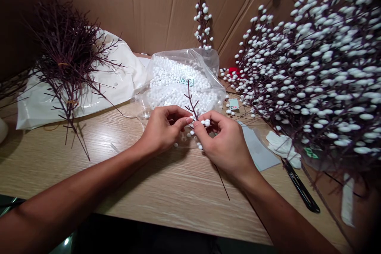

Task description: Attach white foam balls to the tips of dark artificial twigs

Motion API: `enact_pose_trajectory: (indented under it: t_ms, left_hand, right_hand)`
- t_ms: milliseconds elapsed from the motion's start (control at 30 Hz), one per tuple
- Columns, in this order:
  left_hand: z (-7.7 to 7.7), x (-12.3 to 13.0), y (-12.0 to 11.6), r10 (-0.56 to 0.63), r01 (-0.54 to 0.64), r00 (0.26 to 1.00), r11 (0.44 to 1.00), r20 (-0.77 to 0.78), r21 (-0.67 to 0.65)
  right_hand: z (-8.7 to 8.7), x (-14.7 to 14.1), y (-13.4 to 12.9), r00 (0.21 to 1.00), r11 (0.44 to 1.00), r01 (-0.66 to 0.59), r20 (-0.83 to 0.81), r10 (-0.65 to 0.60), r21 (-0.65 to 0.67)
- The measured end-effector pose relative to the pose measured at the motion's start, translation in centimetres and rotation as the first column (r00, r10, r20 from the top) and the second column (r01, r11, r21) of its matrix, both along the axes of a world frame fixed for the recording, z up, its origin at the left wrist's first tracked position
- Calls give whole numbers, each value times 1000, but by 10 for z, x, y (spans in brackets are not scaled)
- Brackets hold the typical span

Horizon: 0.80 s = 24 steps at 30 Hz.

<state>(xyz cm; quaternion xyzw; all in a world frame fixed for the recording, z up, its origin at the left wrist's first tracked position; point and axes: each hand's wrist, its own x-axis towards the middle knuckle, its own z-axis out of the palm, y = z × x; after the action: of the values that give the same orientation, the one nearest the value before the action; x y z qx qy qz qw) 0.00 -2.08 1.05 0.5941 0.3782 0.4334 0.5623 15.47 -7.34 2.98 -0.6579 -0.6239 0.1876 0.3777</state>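
Note:
Between my hands, a dark brown artificial twig points away from me, with white berries on its lower side stems and bare tips above. My right hand is closed on the twig, thumb and index finger pinching near its middle; its thin stem runs out below that hand. My left hand pinches a white berry against the twig. Just beyond my fingers lies a clear plastic bag full of loose white berries. A few more berries lie close under my hands.
Bundled bare twigs rest on a white plastic sheet at left. A large pile of berried branches fills the right side. One finished-looking sprig stands behind the bag. A black utility knife, crumpled tissue and grey-blue paper lie at right.

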Motion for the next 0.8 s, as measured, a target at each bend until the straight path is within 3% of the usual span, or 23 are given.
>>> enact_pose_trajectory:
  t_ms: [333,533,800]
  left_hand:
    - [0,-1,0,-62,64,998,996,31,-68]
    - [2,0,-1,-23,32,998,984,50,-174]
    - [-2,2,-2,-19,36,996,979,82,-201]
  right_hand:
    - [-1,-1,-1,999,999,-28,37,27,40]
    - [0,0,-2,998,999,-32,54,31,28]
    - [1,0,-3,998,999,-45,41,44,15]
